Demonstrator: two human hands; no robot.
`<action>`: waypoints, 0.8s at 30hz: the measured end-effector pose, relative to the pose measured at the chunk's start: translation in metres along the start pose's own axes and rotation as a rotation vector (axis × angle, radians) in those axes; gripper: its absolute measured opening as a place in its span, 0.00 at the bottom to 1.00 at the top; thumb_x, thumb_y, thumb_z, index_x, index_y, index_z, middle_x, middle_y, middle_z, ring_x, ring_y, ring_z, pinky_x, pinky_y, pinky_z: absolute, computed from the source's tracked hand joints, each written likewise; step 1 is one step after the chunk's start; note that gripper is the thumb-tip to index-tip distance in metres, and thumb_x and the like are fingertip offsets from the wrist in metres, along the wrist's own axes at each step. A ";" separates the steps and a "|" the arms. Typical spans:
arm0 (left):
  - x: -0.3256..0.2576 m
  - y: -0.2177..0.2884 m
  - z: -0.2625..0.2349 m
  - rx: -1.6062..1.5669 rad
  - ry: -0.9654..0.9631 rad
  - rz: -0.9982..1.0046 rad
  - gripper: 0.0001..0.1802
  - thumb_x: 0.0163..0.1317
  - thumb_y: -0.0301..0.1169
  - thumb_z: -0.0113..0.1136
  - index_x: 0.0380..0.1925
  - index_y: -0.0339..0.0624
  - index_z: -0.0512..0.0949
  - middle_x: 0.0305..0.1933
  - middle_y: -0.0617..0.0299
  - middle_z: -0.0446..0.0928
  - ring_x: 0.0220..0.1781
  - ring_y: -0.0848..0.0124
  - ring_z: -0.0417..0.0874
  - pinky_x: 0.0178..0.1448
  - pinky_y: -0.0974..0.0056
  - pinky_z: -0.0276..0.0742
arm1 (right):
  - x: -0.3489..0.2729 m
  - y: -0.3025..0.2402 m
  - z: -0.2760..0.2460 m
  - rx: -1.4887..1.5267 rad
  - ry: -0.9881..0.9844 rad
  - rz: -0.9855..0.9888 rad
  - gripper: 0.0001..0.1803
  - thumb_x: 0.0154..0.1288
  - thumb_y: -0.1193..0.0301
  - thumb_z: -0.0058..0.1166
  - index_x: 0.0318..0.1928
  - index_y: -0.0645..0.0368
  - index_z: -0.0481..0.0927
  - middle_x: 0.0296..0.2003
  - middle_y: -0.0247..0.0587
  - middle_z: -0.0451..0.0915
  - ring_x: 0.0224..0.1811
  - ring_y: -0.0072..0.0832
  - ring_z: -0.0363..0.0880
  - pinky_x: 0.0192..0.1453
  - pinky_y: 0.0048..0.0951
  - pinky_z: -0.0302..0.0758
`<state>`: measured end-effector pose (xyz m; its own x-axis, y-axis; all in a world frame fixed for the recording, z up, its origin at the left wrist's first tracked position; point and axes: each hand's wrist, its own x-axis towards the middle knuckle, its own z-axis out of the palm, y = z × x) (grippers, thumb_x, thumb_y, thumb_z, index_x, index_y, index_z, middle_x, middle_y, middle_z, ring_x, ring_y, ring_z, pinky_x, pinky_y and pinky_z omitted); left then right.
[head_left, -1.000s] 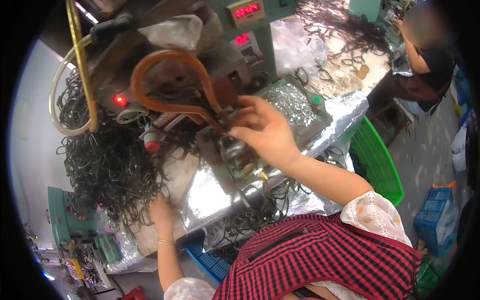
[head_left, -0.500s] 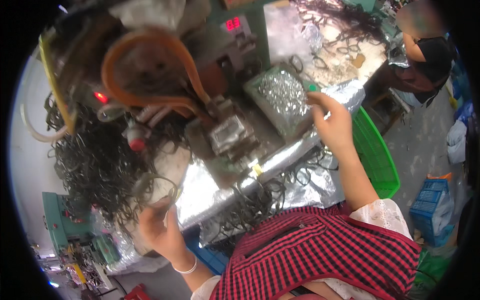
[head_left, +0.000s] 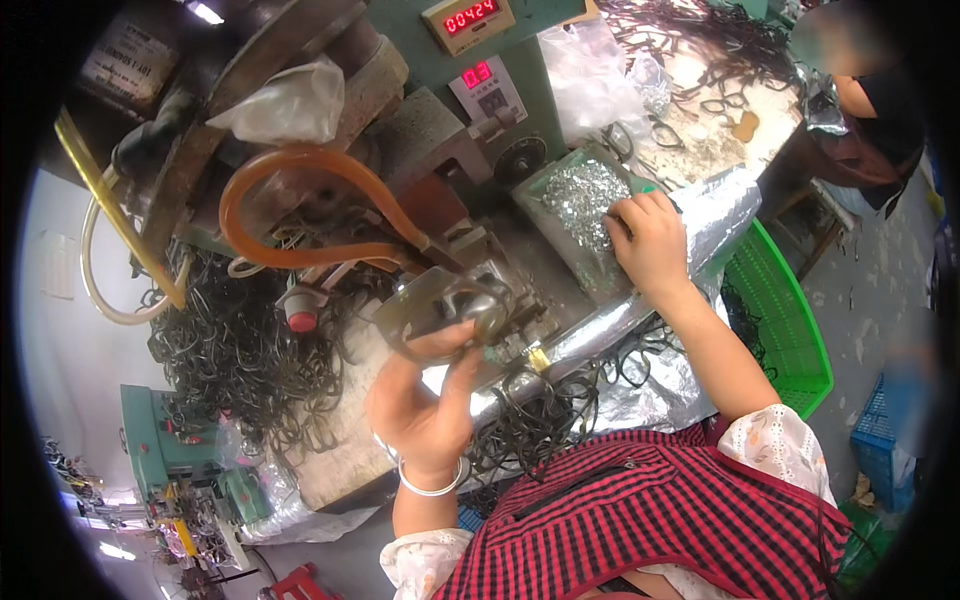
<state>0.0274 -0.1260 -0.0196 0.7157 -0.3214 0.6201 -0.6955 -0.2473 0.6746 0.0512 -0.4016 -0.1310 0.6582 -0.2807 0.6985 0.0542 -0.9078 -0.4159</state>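
My left hand (head_left: pixel 425 405) pinches a dark, see-through looped frame (head_left: pixel 408 312), like a spectacle front, between thumb and fingers. The frame is held over the small metal fixture (head_left: pixel 480 245) of the bench machine and partly covers it; whether they touch I cannot tell. My right hand (head_left: pixel 650 240) is at the right side of a greenish tray (head_left: pixel 560 235) heaped with tiny shiny metal pieces (head_left: pixel 585 195). Its fingers are bent down into the pieces, and their tips are mostly hidden, so what they grip is unclear.
An orange-brown hose (head_left: pixel 232 205) loops above the fixture. A red push button (head_left: pixel 301 320) sits left of it. Dark frames pile up on the left (head_left: pixel 250 370) and along the foil-covered front edge (head_left: pixel 690 215). A green basket (head_left: pixel 790 330) stands right; another person (head_left: pixel 850 150) sits beyond.
My left hand has carried the frame right and up, from beside the left pile to the fixture. My right hand remains at the tray, its fingers now more curled. The view has shifted slightly.
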 end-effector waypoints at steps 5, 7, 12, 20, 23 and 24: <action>-0.003 -0.005 -0.001 0.050 -0.035 0.043 0.20 0.52 0.12 0.64 0.45 0.33 0.70 0.42 0.47 0.80 0.46 0.62 0.83 0.53 0.61 0.78 | 0.016 -0.001 0.004 0.130 0.023 0.049 0.04 0.51 0.73 0.61 0.29 0.56 0.81 0.26 0.38 0.80 0.32 0.37 0.77 0.37 0.36 0.73; 0.001 -0.005 -0.001 0.046 -0.042 0.046 0.21 0.52 0.11 0.63 0.45 0.34 0.70 0.42 0.47 0.80 0.45 0.61 0.83 0.53 0.60 0.79 | 0.030 -0.003 -0.002 0.229 -0.016 0.169 0.05 0.54 0.71 0.60 0.32 0.57 0.83 0.27 0.38 0.82 0.31 0.35 0.79 0.38 0.33 0.75; 0.001 -0.005 0.008 -0.122 0.177 0.011 0.10 0.48 0.16 0.66 0.33 0.33 0.82 0.36 0.54 0.85 0.34 0.69 0.85 0.40 0.68 0.79 | 0.030 0.020 0.009 0.488 -0.152 0.489 0.12 0.55 0.67 0.62 0.40 0.57 0.85 0.32 0.38 0.85 0.35 0.26 0.83 0.42 0.27 0.76; 0.006 -0.015 0.006 -0.091 0.130 0.207 0.14 0.49 0.20 0.69 0.37 0.37 0.80 0.39 0.55 0.85 0.35 0.65 0.86 0.38 0.67 0.80 | 0.034 0.014 0.000 0.364 -0.221 0.304 0.11 0.65 0.74 0.53 0.47 0.63 0.81 0.40 0.42 0.84 0.42 0.27 0.82 0.49 0.27 0.75; -0.025 -0.006 -0.005 0.129 0.166 0.101 0.17 0.50 0.24 0.69 0.43 0.38 0.82 0.45 0.54 0.84 0.46 0.61 0.85 0.54 0.60 0.77 | 0.031 0.012 0.011 0.397 -0.196 0.285 0.10 0.65 0.74 0.54 0.46 0.63 0.82 0.41 0.40 0.84 0.43 0.25 0.81 0.50 0.26 0.74; -0.038 -0.009 -0.017 0.248 0.284 0.157 0.15 0.52 0.23 0.67 0.42 0.37 0.81 0.45 0.54 0.83 0.46 0.62 0.84 0.55 0.60 0.77 | 0.028 0.012 0.007 0.443 -0.163 0.283 0.10 0.65 0.74 0.54 0.46 0.63 0.82 0.41 0.40 0.84 0.43 0.25 0.81 0.50 0.26 0.74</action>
<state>0.0076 -0.0958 -0.0423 0.5642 -0.1158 0.8175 -0.7672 -0.4394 0.4673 0.0755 -0.4177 -0.1207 0.7988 -0.4111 0.4391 0.1460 -0.5757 -0.8045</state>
